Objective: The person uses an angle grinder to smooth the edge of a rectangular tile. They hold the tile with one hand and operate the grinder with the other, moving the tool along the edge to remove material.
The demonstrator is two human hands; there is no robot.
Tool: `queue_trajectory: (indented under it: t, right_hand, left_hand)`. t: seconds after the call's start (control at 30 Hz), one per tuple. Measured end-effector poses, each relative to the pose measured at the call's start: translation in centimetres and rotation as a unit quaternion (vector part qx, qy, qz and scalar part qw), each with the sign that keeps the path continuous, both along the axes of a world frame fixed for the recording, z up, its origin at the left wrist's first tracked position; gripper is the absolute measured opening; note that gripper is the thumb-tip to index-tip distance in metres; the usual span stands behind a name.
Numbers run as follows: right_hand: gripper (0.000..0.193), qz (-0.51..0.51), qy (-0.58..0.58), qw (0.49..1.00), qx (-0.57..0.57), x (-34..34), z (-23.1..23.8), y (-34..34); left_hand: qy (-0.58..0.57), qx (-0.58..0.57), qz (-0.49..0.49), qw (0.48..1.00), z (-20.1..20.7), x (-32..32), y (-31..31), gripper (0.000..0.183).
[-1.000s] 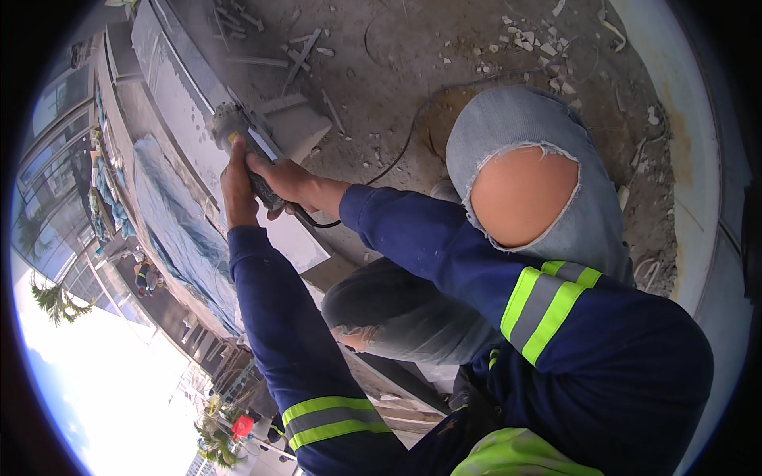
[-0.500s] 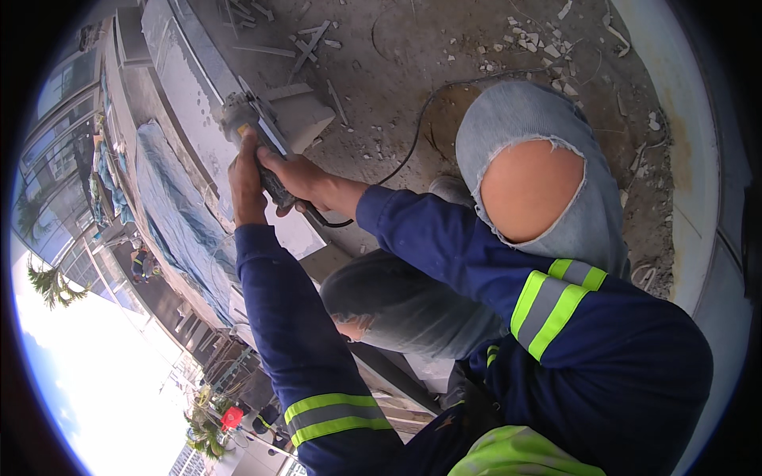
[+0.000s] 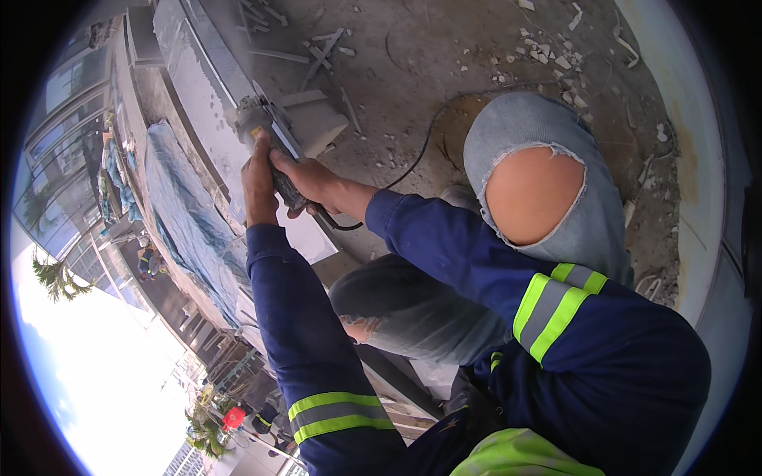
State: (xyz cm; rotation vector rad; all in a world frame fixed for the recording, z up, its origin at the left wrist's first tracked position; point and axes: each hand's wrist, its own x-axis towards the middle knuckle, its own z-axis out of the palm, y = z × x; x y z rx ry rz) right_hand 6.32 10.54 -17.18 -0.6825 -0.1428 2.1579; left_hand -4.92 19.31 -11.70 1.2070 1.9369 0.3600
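Note:
Both my hands are wrapped round a dark angle grinder [image 3: 284, 187], its grey head lying over the edge of a pale flat slab [image 3: 208, 107]. My left hand [image 3: 259, 181] is closed on the grinder's front part, just behind the head. Next to it, my right hand [image 3: 316, 184] is closed round the rear of the body. A black power cord [image 3: 422, 151] leaves the back end and curves away across the floor. Whitish haze hangs by the slab beyond the grinder head. The tool's disc cannot be made out clearly.
Cut strips [image 3: 321, 57] and broken chips [image 3: 548, 54] litter the dusty floor. A pale block [image 3: 317, 125] stands beside the slab. My bent knee [image 3: 532, 194] is close on the right, before a curved white wall edge [image 3: 671, 87]. Blue sheeting [image 3: 186, 214] lies left; a distant person [image 3: 146, 260] is beyond.
The whole view has shifted a little, so things appear slightly farther right and lower. Both hands keep the same hold on the grinder, which stays at the slab's edge.

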Motion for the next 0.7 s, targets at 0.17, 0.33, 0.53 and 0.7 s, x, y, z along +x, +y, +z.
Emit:
queue_trajectory:
  t: [0.17, 0.33, 0.53, 0.7]
  right_hand:
    - [0.069, -0.014, -0.002, 1.0, 0.009, 0.4, 0.7, -1.7]
    - [0.069, -0.014, 0.007, 1.0, 0.013, 0.0, 0.2, -1.1]
    - [0.072, 0.003, -0.012, 1.0, 0.006, -0.5, -0.4, 1.4]
    - [0.072, -0.028, 0.005, 1.0, 0.004, -0.2, 0.0, -0.1]
  left_hand:
    - [-0.037, -0.005, 0.002, 0.999, 0.5, 0.0, -1.4, 0.068]
    - [-0.025, 0.0, -0.003, 1.0, -0.4, -0.9, -0.6, 0.068]
    - [-0.015, 0.011, 0.001, 1.0, -1.1, -0.9, 1.5, 0.071]
    - [-0.003, -0.001, -0.017, 1.0, -0.3, -0.8, 0.2, 0.076]
